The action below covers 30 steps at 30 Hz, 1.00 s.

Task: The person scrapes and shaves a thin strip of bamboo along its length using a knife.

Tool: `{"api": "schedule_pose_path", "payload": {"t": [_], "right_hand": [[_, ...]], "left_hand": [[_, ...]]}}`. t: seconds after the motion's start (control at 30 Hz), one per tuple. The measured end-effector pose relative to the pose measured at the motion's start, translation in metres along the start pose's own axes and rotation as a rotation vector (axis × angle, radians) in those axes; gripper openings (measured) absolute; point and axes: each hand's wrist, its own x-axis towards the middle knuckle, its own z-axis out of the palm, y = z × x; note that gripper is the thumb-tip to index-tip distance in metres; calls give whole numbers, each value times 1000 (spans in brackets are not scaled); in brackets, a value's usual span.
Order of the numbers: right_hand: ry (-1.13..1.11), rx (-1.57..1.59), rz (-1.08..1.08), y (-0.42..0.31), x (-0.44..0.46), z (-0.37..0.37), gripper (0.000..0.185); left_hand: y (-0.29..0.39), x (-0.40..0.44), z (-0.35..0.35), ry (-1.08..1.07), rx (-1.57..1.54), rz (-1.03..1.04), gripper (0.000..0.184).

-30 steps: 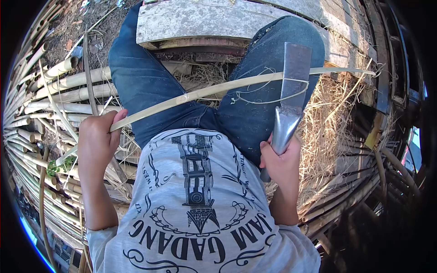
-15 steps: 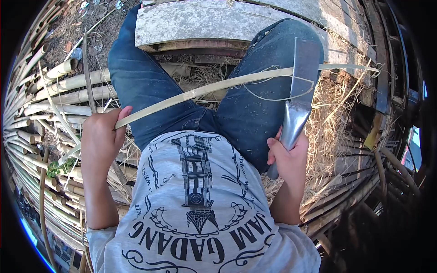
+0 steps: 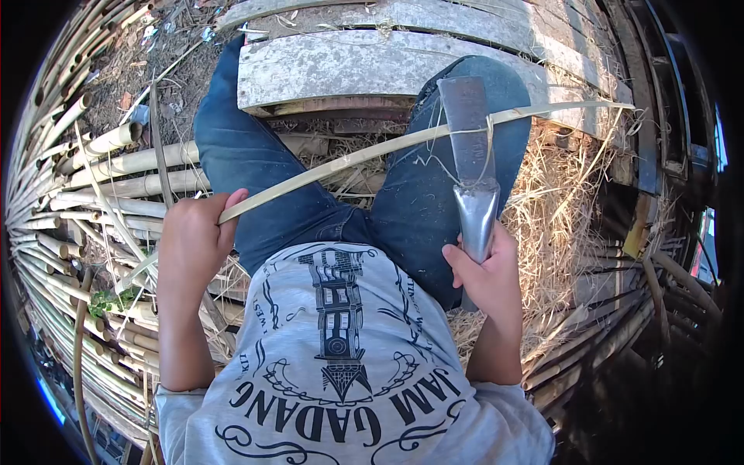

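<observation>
A long pale bamboo strip (image 3: pixel 341 163) runs across my thighs, its far end out to the right. My left hand (image 3: pixel 194 225) is closed round the strip near its left part, thumb along the top. My right hand (image 3: pixel 490 267) grips the metal handle of a broad-bladed knife (image 3: pixel 467 128), whose blade points away from me and crosses over the strip above my right thigh. A thin curled shaving (image 3: pixel 435 164) hangs by the blade, with a loop of it around the blade.
A weathered wooden plank platform (image 3: pixel 333 71) lies in front of my legs. Stacked bamboo poles (image 3: pixel 124 164) fill the left side. Straw-like shavings (image 3: pixel 550 232) cover the ground at the right, beside more bamboo poles (image 3: pixel 589 341).
The knife has swung right, then back left along the strip, its blade now tilted leftward. The view has shifted slightly, and my left hand keeps its hold.
</observation>
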Motion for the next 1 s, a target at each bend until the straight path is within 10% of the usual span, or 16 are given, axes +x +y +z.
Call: {"api": "schedule_pose_path", "payload": {"t": [0.53,0.67,0.87,1.0], "right_hand": [[-265,-167,-135,-6,6,-3,38],[65,179,-101,-22,16,-9,31],[-107,-208,-176,-10,12,-11,23],[83,85,-359,-15,17,-13,25]], "left_hand": [[25,17,8,20,-69,58,32],[36,21,5,5,-86,37,32],[46,31,7,46,-114,66,32],[56,39,4,48,-124,77,37]]}}
